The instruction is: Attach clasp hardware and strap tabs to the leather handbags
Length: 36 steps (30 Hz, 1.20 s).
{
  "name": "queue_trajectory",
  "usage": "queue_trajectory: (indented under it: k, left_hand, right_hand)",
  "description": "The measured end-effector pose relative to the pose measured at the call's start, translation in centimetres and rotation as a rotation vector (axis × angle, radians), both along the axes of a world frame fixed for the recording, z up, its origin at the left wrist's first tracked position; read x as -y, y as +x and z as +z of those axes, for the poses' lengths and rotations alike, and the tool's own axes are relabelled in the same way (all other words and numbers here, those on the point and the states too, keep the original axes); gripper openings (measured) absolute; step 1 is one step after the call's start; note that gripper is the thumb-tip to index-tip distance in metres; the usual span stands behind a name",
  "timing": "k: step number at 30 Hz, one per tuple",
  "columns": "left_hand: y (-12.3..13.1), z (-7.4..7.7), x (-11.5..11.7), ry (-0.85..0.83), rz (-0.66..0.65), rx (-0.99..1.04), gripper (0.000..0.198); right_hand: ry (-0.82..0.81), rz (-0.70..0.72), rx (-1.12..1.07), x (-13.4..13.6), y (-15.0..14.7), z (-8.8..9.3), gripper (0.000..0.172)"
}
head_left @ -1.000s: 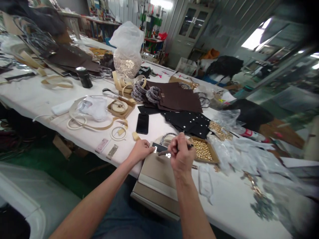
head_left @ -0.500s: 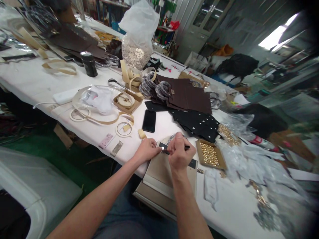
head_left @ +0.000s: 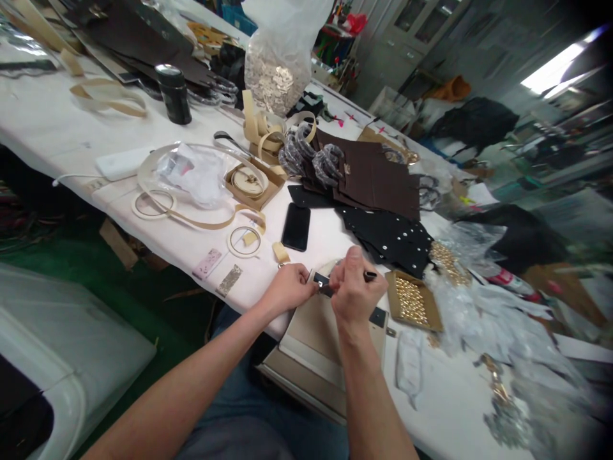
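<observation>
A beige bag (head_left: 309, 335) lies across the table's front edge, with dark patches near its upper corners. My left hand (head_left: 292, 285) pinches the bag's upper left corner, beside a small shiny metal piece (head_left: 320, 283) on the dark patch. My right hand (head_left: 357, 287) is closed around a screwdriver (head_left: 370, 276); its black handle end sticks out past the fist and its thin shaft points left at the metal piece. The tip is too small to make out. A box of gold-coloured studs (head_left: 410, 301) sits to the right of my right hand.
Beyond my hands lie a black phone (head_left: 295, 227), black studded pieces (head_left: 387, 236) and brown bag panels (head_left: 368, 176). Tape rolls (head_left: 245, 242) are at left, near a black canister (head_left: 173, 96). Plastic bags (head_left: 483, 319) cover the right side. A white bin (head_left: 71, 345) stands lower left.
The view has shifted slightly, so the table things sit a little differently in the picture. Both hands stay at the bag's corner, the right still gripping the screwdriver.
</observation>
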<state>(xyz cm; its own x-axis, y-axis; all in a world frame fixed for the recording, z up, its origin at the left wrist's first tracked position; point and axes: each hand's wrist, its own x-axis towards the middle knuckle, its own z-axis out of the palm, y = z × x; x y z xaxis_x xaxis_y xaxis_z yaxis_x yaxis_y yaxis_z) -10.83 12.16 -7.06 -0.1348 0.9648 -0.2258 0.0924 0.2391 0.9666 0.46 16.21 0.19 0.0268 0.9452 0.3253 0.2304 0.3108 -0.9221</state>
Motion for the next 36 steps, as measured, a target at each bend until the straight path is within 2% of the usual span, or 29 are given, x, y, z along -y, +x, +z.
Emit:
queue_trajectory:
  k: [5, 9, 13, 18, 22, 27, 30, 36]
  left_hand:
    - [0.1, 0.5, -0.2, -0.018, 0.008, -0.044, 0.02]
    - [0.7, 0.0, -0.4, 0.008, 0.048, -0.082, 0.024]
    - [1.1, -0.6, -0.5, 0.025, 0.05, -0.09, 0.023]
    - [1.1, -0.7, -0.6, 0.033, 0.063, -0.089, 0.02]
    - [1.1, -0.4, -0.6, 0.017, 0.053, -0.077, 0.02]
    - [0.9, -0.4, -0.7, 0.032, 0.044, -0.085, 0.026]
    - [0.8, -0.7, -0.8, 0.025, 0.034, -0.008, 0.028]
    - [0.9, -1.5, -1.0, -0.076, -0.052, 0.233, 0.031]
  right_hand:
    - [0.007, 0.004, -0.041, 0.2, 0.0, -0.2, 0.065]
    - [-0.028, 0.033, -0.244, 0.3, 0.7, 0.6, 0.064]
    - [-0.019, 0.046, -0.406, 1.6, 1.5, 1.8, 0.062]
    - [-0.053, 0.019, -0.374, 2.0, 1.0, 1.7, 0.064]
    - [-0.137, -0.018, -0.372, 1.0, 0.4, 1.1, 0.07]
    - [-0.15, -0.126, -0.365, -0.6, 0.3, 0.3, 0.068]
    - [-0.272, -0.195, -0.338, -2.9, 0.1, -0.6, 0.065]
    - [-0.545, -0.428, -0.298, -7.5, -0.6, -2.5, 0.049]
